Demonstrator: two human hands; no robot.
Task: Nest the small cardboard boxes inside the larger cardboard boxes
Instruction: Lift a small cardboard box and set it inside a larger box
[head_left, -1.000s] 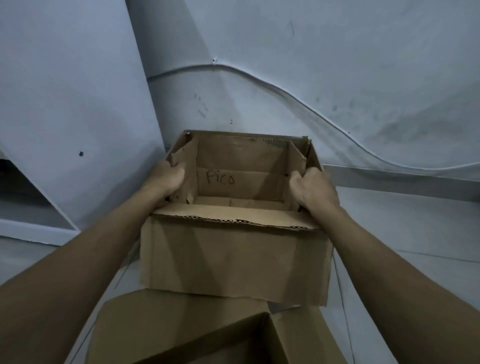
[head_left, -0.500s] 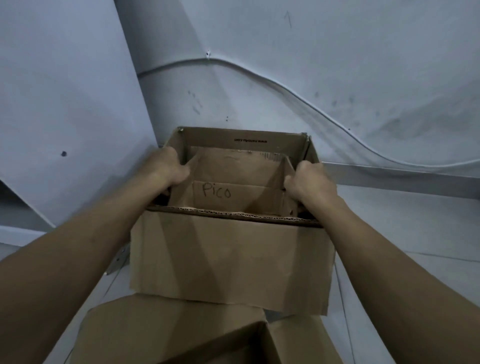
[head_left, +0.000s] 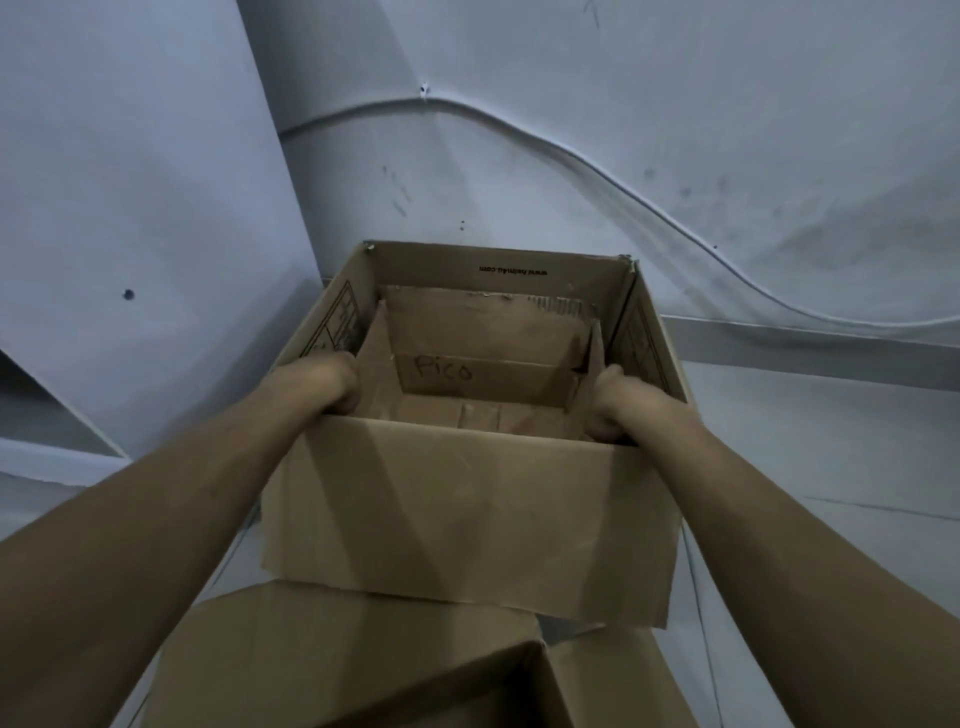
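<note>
A large open cardboard box (head_left: 467, 519) stands on the floor in front of me. Inside it sits a smaller open cardboard box (head_left: 483, 338) with "Pico" written on its inner back wall. My left hand (head_left: 327, 382) reaches down between the two boxes and grips the small box's left wall. My right hand (head_left: 618, 405) grips its right wall in the same way. The fingers of both hands are hidden below the large box's near rim. The small box's top edges lie below the large box's rim.
Another cardboard box (head_left: 363, 660) with open flaps lies nearest me at the bottom of the view. A white wall (head_left: 571, 156) with a cable (head_left: 675, 223) stands close behind the boxes. Pale tiled floor (head_left: 831, 493) spreads to the right.
The small box has sunk from above the large box's rim down inside it, with both hands following it down.
</note>
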